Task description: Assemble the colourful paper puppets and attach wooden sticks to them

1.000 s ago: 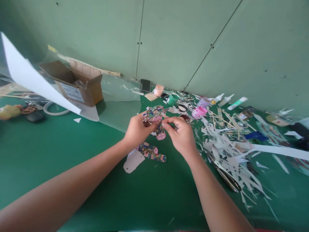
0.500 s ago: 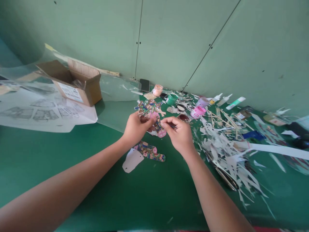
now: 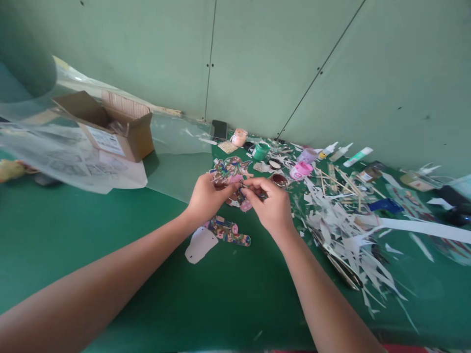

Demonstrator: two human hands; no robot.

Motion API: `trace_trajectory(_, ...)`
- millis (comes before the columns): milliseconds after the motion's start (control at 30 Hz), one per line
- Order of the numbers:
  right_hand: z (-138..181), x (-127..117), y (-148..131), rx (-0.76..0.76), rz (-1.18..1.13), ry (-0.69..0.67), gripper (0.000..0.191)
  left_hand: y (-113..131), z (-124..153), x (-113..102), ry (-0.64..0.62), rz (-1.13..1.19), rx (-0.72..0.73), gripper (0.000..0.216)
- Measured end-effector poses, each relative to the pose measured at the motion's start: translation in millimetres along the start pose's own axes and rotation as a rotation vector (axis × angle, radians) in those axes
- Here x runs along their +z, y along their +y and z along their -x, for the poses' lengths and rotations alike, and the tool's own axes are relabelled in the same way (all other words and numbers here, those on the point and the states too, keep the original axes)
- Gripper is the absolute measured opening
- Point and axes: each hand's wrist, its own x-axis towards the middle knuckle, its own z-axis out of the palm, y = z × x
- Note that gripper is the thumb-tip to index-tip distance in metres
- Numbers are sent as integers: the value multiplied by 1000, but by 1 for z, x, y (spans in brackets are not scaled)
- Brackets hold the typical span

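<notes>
Above the bench [image 3: 110, 255], a painted cut-out [image 3: 230, 169] is pinched tight by left hand [image 3: 206, 198] and right hand [image 3: 272, 208] fingers, apparently mid-joining; steady alignment is required.

Near edge of the bench [image 3: 110, 230] is wide open; scraps [image 3: 346, 225] clog the right side, box [image 3: 110, 127] blocks the far-left corner.

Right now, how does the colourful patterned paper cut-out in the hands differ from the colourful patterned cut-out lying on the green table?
The held cut-out is lifted, pinched by left hand and right hand; the lying cut-out rests flat. The held one is broader, irregular; the lying one a narrow strip. Both are multicoloured.
</notes>
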Motion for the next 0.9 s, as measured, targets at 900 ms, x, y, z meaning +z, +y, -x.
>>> trace_trajectory(900, -1, -3, -2, 36, -109, -62, 13, 8, -3, -3, 88, 323, -216, 32)
